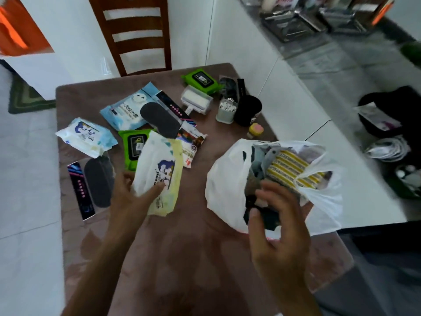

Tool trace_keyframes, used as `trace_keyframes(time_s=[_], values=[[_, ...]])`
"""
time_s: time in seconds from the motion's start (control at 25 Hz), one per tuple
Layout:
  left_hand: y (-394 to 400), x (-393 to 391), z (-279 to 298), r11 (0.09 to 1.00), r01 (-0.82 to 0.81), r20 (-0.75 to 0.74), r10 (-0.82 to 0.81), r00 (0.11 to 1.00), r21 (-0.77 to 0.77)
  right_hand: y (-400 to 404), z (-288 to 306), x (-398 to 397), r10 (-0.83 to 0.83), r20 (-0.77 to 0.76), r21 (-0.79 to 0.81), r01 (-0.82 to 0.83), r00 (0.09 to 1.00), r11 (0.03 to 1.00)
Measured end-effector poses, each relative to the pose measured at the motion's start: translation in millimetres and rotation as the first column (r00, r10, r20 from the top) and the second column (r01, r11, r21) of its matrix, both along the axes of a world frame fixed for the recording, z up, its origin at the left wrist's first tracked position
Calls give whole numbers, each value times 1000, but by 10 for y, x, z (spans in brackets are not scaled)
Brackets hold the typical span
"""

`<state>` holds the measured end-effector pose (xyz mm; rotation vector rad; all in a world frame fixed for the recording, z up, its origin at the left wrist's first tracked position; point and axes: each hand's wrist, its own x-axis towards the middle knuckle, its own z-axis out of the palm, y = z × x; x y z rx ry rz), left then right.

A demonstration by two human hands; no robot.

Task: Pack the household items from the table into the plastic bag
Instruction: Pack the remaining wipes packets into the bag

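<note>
Tabletop (182,247) brown, cluttered with packets. Plastic bag (227,190) at right, part filled, mouth open; right hand (280,224) fingers spread loosely at its opening, gripping nothing clearly. Left hand (134,197) holds white-yellow wipes pack (159,172), lifted. Next: carry pack across into bag mouth. Yellow-striped packet (289,167) crowds opening. Green wipes pack (134,144), cotton swab jar (225,110) wait.

Blurred past reading: metal trays (293,23) at the top right, print on the wipes pack (159,174). Half buried inside the plastic bag (225,179): a yellow-striped packet (289,167). Cut off by the lower edge: both forearms.
</note>
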<state>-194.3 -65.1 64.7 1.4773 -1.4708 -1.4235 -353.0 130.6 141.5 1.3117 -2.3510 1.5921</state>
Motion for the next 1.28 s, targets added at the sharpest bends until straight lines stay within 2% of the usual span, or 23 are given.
trace_keyframes(time_s=[0.04,0.08,0.12,0.2,0.24,0.32,0.4,0.44,0.48,0.56,0.64,0.72,0.76,0.84,0.92,0.96,1.04,1.12,1.24,1.28], values=[[106,-59,262,1000,10,-153,-11,988,-9,-9,66,-106,-19,176,-50,28,984,998],[235,-170,514,998,41,-261,-52,964,-48,-23,131,-233,19,364,-89,15,931,996],[376,-325,746,992,88,-330,-115,937,-94,-48,186,-369,117,528,-136,-52,841,989],[665,-719,1092,961,231,-372,-272,888,-153,-82,230,-654,278,757,-205,-189,592,960],[809,-925,1179,936,314,-362,-352,863,-159,-74,240,-785,288,826,-208,-212,485,955],[1049,-1282,1205,910,382,-313,-414,855,-159,20,227,-1029,239,897,-189,-166,373,968],[1136,-1462,1106,927,293,-125,-327,937,-233,170,181,-1254,173,922,-164,-53,345,985],[1152,-1514,1037,906,293,35,-297,954,-306,261,165,-1389,147,922,-156,-4,358,988],[1175,-1550,956,854,378,216,-318,923,-359,359,148,-1520,138,917,-161,31,374,986],[1251,-1642,774,694,640,538,-419,731,-330,498,122,-1724,179,913,-216,62,365,974],[1367,-1786,631,594,772,706,-444,551,-229,558,103,-1830,237,921,-270,68,310,960],[1436,-1928,539,606,770,782,-375,497,-199,548,98,-1865,305,903,-332,38,304,943],[1435,-1978,516,636,737,801,-306,514,-230,540,98,-1867,340,888,-365,26,309,930],[1364,-1985,508,711,594,737,-159,657,-377,559,98,-1865,387,863,-422,45,324,905],[1273,-1848,522,831,318,558,-11,829,-456,620,94,-1891,394,834,-451,67,386,890],[1217,-1751,532,872,179,475,67,878,-455,660,82,-1908,389,823,-453,64,414,889],[1123,-1562,609,888,12,344,166,924,-461,714,35,-1891,369,824,-419,25,430,908],[1073,-1477,755,917,-83,170,160,972,-389,660,-25,-1810,353,818,-358,-79,453,931],[1004,-1481,989,988,-74,-136,56,989,-135,366,-144,-1624,396,777,-276,-301,489,913],[997,-1491,1052,995,-58,-196,41,980,-79,258,-174,-1547,384,753,-187,-385,535,904]])
